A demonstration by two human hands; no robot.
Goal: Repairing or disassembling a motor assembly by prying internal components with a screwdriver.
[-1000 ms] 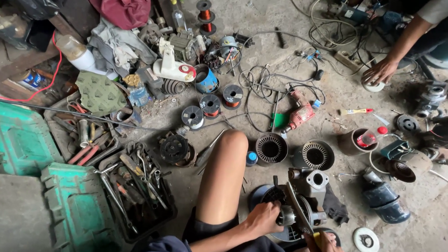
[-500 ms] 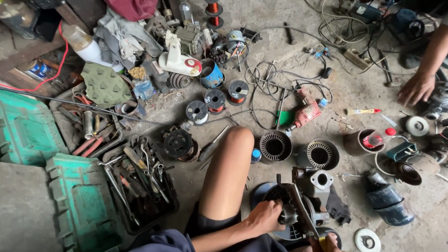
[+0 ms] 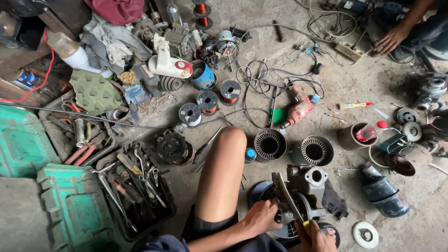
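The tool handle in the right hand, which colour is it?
Yellow: the handle shows in the right hand, best in the head view.

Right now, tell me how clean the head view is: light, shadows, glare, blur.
Head view: soft, even daylight, no harsh glare; the concrete floor is brightest at centre. Shadows deepen toward the top left corner and under the green toolbox. Centre is sharp: the pump motor, left hand and right hand read clearly. Wide-angle lens bends the edges.
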